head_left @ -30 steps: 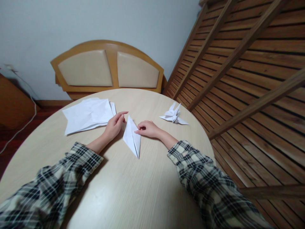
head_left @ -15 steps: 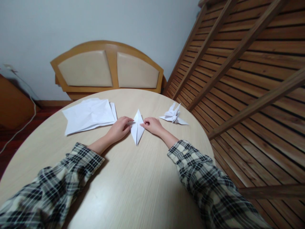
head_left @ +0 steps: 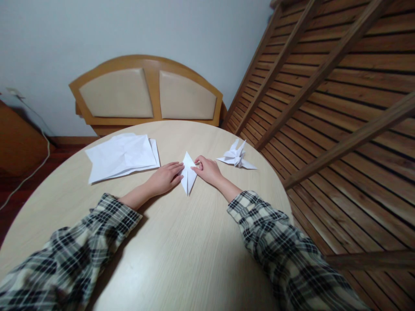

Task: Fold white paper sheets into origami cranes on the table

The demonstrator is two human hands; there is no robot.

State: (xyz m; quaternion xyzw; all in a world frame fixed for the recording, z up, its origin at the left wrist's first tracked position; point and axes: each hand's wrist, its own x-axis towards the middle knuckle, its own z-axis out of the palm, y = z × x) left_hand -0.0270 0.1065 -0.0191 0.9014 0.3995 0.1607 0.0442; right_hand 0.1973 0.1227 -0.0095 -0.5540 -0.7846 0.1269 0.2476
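Note:
A white paper folded into a narrow kite shape (head_left: 188,175) lies flat on the round wooden table (head_left: 181,250), one point toward the far side and one toward me. My left hand (head_left: 166,177) lies on its left edge with fingers stretched flat, pressing the paper down. On the right edge rests my right hand (head_left: 208,169), fingers curled, their tips pinched at the paper's upper right fold. Both sleeves are plaid.
A stack of creased white sheets (head_left: 120,156) lies at the far left of the table. A finished paper crane (head_left: 236,155) sits at the far right near the table edge. A padded wooden chair back (head_left: 147,93) stands behind the table; a slatted wooden frame (head_left: 324,86) leans on the right.
The folded paper was turned from a slanted position to lie straight and pushed farther from me. My left hand went from raised and curled to flat on the paper; my right hand followed.

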